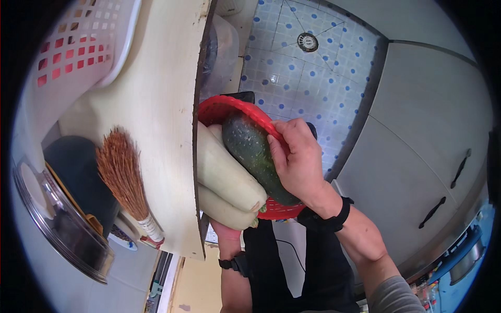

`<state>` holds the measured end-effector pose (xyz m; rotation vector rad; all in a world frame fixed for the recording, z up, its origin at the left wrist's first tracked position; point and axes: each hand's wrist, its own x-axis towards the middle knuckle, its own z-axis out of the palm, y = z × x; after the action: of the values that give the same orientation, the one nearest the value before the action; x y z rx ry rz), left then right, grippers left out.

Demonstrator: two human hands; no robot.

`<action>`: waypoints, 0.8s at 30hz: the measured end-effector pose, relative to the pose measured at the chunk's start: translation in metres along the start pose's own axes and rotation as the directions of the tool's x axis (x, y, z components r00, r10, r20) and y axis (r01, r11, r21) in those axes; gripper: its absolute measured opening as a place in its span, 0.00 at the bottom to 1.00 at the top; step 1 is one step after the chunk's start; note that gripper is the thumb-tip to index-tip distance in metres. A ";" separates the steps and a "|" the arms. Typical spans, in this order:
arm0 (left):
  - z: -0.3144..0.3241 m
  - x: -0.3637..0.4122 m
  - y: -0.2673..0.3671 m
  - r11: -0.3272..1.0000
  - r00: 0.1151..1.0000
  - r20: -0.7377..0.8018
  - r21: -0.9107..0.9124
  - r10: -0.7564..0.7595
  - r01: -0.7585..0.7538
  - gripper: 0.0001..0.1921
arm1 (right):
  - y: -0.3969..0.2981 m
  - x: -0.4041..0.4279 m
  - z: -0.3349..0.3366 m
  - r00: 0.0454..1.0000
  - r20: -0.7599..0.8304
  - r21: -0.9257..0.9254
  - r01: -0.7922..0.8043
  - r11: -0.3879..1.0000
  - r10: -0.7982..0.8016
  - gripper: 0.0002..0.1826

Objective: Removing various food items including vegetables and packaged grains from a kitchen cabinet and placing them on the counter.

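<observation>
A red plastic basket (235,103) is tilted and partly hidden under the edge of a pale shelf board. In it lie a large dark green gourd (250,152) and pale whitish-green gourds (231,168) with green stem ends. My right hand (297,152) pinches the basket's rim between thumb and fingers, above the dark gourd. Below the pale gourds, at the basket's near side, is my left hand (226,231); its fingers are hidden under them and the board, so its grip does not show.
The pale shelf board (164,117) carries a bristle whisk brush (125,176) and a white-and-pink perforated basket (86,43). Metal lids (66,219) stand at the left. Cabinet doors (415,117) line the right. A drain (308,42) sits in the blue-dotted tiled floor (289,78).
</observation>
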<state>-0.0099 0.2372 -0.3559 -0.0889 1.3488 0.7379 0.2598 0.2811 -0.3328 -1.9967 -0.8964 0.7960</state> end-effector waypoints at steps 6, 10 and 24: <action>0.047 0.000 0.007 0.981 0.978 -0.131 0.128 0.165 -0.149 0.32 | -0.002 -0.007 -0.004 1.000 0.005 -0.021 -0.031 0.999 0.031 0.11; 0.047 0.000 0.005 0.975 0.973 -0.089 0.079 0.214 -0.207 0.38 | -0.002 -0.018 -0.008 0.998 -0.045 0.019 -0.042 0.999 0.043 0.11; 0.040 -0.042 -0.031 0.978 0.982 -0.035 0.105 0.185 -0.181 0.36 | 0.020 -0.066 -0.056 0.950 -0.161 0.076 -0.257 0.963 0.267 0.08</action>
<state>0.0393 0.2137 -0.3190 0.1011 1.4481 0.8244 0.2725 0.1968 -0.3076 -2.1255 -0.5117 0.7712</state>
